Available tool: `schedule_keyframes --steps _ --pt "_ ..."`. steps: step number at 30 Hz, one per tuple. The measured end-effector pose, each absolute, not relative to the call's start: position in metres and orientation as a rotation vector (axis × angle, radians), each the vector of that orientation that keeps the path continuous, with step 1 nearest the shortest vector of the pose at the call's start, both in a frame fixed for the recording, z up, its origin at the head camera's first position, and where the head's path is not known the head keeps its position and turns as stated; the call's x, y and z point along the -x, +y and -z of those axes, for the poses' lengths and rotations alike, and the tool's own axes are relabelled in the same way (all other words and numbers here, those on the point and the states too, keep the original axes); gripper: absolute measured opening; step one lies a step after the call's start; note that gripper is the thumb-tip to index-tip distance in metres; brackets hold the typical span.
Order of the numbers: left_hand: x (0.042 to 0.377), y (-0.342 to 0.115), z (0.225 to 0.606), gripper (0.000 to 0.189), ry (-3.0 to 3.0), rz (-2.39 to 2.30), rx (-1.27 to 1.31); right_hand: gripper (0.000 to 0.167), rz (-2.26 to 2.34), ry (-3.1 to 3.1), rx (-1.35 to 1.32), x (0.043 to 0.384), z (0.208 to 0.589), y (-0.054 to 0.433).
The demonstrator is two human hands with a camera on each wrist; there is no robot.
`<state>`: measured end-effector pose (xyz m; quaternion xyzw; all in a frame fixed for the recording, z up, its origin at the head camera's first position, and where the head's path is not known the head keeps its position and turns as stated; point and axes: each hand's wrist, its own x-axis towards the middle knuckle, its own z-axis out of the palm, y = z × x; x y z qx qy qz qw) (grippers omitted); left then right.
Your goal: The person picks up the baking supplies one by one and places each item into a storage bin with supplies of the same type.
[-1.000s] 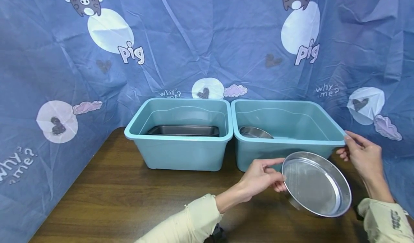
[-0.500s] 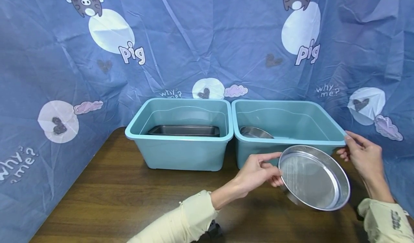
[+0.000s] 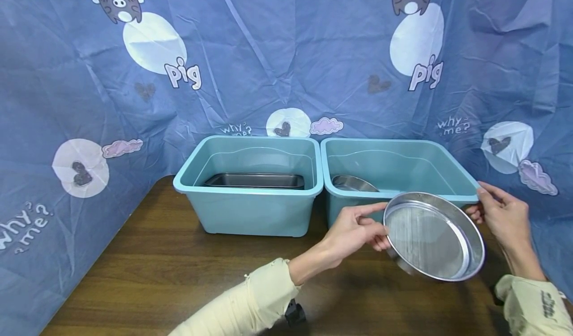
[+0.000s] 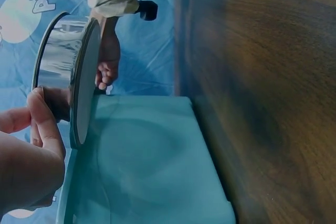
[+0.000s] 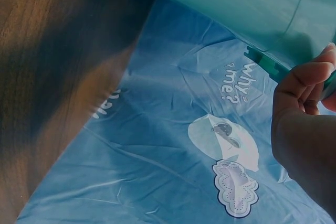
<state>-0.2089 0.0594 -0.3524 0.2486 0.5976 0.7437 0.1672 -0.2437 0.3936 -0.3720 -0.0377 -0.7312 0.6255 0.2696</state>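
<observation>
My left hand (image 3: 353, 234) pinches the near left rim of a round silver cake pan (image 3: 429, 241), thumb and fingers on its wall. The pan hangs above the table, tilted, its inside facing up in the head view and its flat base (image 4: 88, 85) showing in the left wrist view. In the head view it overlaps the front wall of the right teal bin (image 3: 358, 207). My right hand (image 3: 506, 216) grips the near right corner of that bin's rim, also seen in the right wrist view, where fingers (image 5: 310, 77) curl at the rim.
Inside the right bin, at its left, leans another round metal pan (image 3: 353, 183), partly hidden. Beside it stands a second teal bin (image 3: 250, 211) holding a dark rectangular baking pan (image 3: 255, 180). Both stand on a brown wooden table (image 3: 147, 271) before a blue printed cloth (image 3: 250, 52).
My left hand has raised the cake pan and moved it slightly left, up towards the right bin's front rim. The right hand has stayed on the bin's corner.
</observation>
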Motion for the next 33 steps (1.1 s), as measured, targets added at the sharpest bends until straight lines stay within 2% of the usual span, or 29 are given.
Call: schedule_keyframes --steps 4,8,15,33 --pt "0.209 0.059 0.35 0.052 1.689 -2.125 -0.714 0.018 -1.675 -1.983 0.111 0.242 0.372 0.395" --pt "0.208 0.06 0.345 0.052 1.662 -2.149 -0.711 0.029 -1.728 -1.941 0.121 0.24 0.369 0.393" --pt "0.209 0.06 0.34 0.054 1.636 -2.166 -0.704 0.035 -1.705 -1.957 0.17 0.235 0.361 0.386" --pt "0.221 0.054 0.326 0.053 1.656 -2.215 -0.718 0.037 -1.511 -2.039 0.192 0.236 0.362 0.386"
